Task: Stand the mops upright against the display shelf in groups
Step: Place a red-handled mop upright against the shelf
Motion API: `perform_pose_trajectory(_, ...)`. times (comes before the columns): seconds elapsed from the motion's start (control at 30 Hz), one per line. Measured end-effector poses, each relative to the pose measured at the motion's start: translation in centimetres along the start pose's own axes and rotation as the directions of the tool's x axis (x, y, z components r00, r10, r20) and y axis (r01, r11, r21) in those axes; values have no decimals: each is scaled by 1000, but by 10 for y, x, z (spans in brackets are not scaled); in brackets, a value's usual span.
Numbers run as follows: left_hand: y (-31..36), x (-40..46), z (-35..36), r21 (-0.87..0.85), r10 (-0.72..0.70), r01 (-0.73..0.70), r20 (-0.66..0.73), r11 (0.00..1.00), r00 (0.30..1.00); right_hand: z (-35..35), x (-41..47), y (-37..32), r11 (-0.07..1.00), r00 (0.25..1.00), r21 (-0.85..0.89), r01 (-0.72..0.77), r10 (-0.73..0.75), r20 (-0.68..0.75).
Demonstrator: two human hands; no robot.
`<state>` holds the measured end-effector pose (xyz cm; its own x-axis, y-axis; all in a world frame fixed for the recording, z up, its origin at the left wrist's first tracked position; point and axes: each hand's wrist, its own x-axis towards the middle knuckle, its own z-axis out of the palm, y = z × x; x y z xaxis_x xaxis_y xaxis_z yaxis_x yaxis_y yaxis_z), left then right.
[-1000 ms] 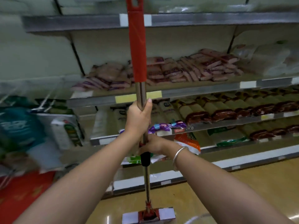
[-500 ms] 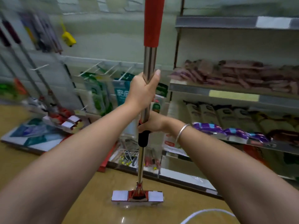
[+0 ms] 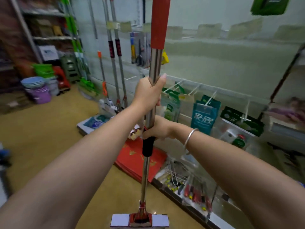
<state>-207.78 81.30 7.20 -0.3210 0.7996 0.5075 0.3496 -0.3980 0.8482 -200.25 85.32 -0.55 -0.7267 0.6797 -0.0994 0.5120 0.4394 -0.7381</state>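
Observation:
I hold a mop (image 3: 155,61) upright in front of me; it has a steel pole, a red upper sleeve and a black grip lower down. Its white-and-red head (image 3: 140,220) hangs just above the floor. My left hand (image 3: 148,93) grips the steel pole. My right hand (image 3: 156,128), with a silver bangle on the wrist, grips the pole just above the black grip. Ahead to the left, two steel mops with red-and-black grips (image 3: 115,52) and an orange-tipped one (image 3: 103,75) stand upright against the display shelf (image 3: 214,52).
Green-handled mops (image 3: 74,42) lean further left beside a side shelf. Stacked basins (image 3: 37,90) and green tubs sit on the floor at left. Red packs (image 3: 132,156) lie at the shelf base. Hanging packets (image 3: 204,116) and tools fill the lower shelf at right.
The view has swung left along the aisle with the mop still held in both hands; the food shelves have left the view and the group of standing mops has come into sight.

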Motion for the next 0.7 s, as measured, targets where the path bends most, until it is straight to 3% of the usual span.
perform_pose_trajectory(0.43, -97, 142, -130, 78, -82, 87, -60, 993, 995, 17, 218, -58, 993, 973, -38, 116, -106, 203)
perform_pose_trajectory(0.7, -148, 232, -186, 80, -68, 76, -99, 994, 993, 13, 328, -85, 986, 974, -57, 159, -147, 170)
